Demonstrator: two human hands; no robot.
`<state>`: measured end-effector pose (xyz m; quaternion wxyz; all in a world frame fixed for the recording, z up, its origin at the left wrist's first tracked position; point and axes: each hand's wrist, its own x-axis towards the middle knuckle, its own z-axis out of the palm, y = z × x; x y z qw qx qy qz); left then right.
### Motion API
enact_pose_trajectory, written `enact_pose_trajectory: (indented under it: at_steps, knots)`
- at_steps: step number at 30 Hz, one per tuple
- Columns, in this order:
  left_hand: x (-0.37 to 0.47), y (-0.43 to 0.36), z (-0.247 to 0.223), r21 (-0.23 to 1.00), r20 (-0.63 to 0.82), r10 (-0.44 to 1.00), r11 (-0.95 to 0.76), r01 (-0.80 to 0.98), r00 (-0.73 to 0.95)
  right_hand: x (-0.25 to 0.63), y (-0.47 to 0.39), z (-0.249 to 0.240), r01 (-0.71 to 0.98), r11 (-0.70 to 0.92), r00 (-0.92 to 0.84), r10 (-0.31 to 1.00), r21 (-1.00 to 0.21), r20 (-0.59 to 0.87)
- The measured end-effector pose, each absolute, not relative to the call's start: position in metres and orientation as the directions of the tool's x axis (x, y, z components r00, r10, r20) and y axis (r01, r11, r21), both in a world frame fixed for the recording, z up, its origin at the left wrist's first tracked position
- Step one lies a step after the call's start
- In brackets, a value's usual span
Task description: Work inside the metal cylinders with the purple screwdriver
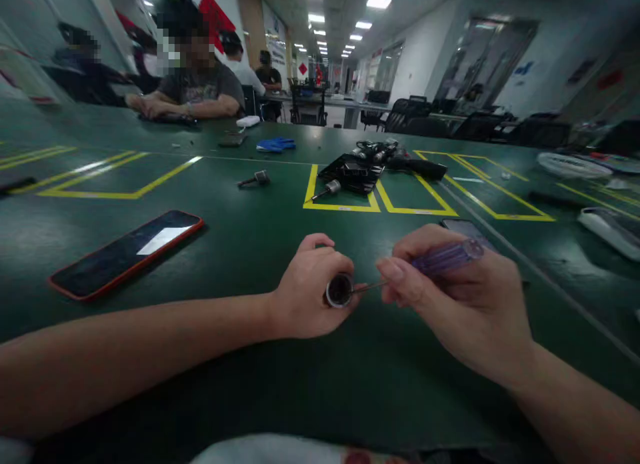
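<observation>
My left hand (313,287) is wrapped round a small cylindrical part (339,291) with a pale metal rim and a dark hollow end turned toward me. Most of its body is hidden in my fingers. My right hand (465,301) grips a screwdriver (443,258) by its clear purple handle. The thin shaft points left, and its tip meets the rim of the cylindrical part; whether it reaches inside I cannot tell. Both hands are just above the green table (240,377). Behind my right hand lies a dark phone-like object (467,228), partly covered.
A phone in an orange case (127,254) lies at left. Farther back are a metal part with a shaft (255,179), a similar part (327,189), a pile of black parts and cables (357,167) and a blue glove (276,145). A person (195,77) sits across the table.
</observation>
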<state>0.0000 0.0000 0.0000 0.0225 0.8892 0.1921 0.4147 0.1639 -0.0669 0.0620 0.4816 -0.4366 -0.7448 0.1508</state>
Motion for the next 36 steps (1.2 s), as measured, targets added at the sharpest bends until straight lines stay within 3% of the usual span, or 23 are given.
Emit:
enact_pose_trajectory:
  at_steps: [9, 16, 19, 28, 36]
  knots:
    - [-0.0033, 0.0001, 0.0026, 0.194, 0.718, 0.36, -0.926, 0.325, 0.596, 0.1623, -0.0715, 0.0599, 0.489, 0.607, -0.162, 0.769, -0.626, 0.619]
    - [-0.0023, -0.0008, 0.0035, 0.22, 0.714, 0.375, -0.922, 0.319, 0.592, 0.1624, -0.0655, 0.0585, 0.336, 0.47, -0.057, 0.875, -0.816, 0.48]
    - [-0.002, -0.001, 0.0034, 0.218, 0.708, 0.359, -0.93, 0.294, 0.608, 0.1635, -0.0638, 0.0585, 0.288, 0.453, -0.07, 0.888, -0.844, 0.454]
    - [-0.0027, -0.0015, 0.0035, 0.197, 0.72, 0.336, -0.938, 0.286, 0.607, 0.1665, -0.0703, 0.0632, 0.486, 0.613, -0.136, 0.757, -0.623, 0.639]
    - [-0.0025, -0.0012, 0.0049, 0.198, 0.704, 0.346, -0.934, 0.297, 0.62, 0.1682, -0.0734, 0.0618, 0.452, 0.677, -0.182, 0.708, -0.581, 0.682]
